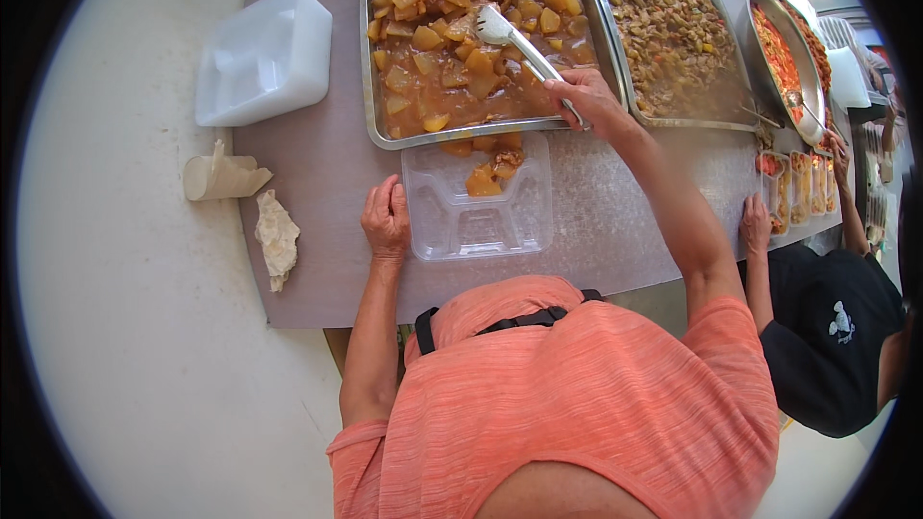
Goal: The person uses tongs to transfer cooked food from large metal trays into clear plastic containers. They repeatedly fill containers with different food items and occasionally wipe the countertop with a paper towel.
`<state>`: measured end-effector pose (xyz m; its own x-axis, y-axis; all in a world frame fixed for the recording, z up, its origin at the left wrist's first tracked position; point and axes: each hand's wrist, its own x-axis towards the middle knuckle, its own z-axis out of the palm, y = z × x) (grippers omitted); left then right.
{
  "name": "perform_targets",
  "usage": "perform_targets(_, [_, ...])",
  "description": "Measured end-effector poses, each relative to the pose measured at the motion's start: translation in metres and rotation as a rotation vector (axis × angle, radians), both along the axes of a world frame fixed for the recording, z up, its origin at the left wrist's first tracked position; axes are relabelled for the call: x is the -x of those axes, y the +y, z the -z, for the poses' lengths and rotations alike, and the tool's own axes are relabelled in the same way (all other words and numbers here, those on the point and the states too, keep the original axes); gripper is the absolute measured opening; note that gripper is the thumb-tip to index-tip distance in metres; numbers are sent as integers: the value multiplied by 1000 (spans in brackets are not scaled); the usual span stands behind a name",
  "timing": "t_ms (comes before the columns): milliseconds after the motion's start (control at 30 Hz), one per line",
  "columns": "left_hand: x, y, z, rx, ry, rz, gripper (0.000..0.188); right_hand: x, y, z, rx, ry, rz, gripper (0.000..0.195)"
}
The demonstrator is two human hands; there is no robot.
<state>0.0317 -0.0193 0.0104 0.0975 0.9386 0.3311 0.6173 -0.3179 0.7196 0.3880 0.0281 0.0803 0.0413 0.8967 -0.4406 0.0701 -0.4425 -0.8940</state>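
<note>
Metal serving tongs (pixel 530 54) are in my right hand (pixel 588 102), their head resting among chunks of stewed vegetable in brown sauce. This food fills a large steel tray (pixel 461 135) in front of me. Below the tray's near edge lies a clear plastic compartment container (pixel 490 227). Several cooked chunks (pixel 484 180) sit in its far compartment; the near compartments hold nothing. My left hand (pixel 387 220) rests on the table at the container's left edge, fingers curled; whether it grips the rim I cannot tell.
A second steel tray (pixel 692 122) of chopped food adjoins on the right. Farther right, a co-worker's hand (pixel 756 222) is beside filled containers (pixel 799 187), near a metal bowl (pixel 813 90). Stacked white containers (pixel 267 58), a paper roll (pixel 220 176) and crumpled paper (pixel 276 240) lie left.
</note>
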Motion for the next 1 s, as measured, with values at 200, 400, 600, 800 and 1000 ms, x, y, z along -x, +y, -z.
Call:
perform_targets(200, [-3,-2,-5,63,6,-14,17,5,-40,-11,29,124,-35,24])
perform_targets(400, [-2,0,0,-20,-17,-7,18,5,-77,-28,34,65,-250,24])
perform_targets(600, [0,0,1,-25,-65,28,18,35,-98,-34,-551,-735,-579,24])
perform_targets(800, [1,-2,-2,-21,-59,28,18,41,-104,-39,-682,-1020,-676,35])
perform_targets(1000, [2,0,0,11,-68,50,18,35,-112,-47,-584,-1049,-732,37])
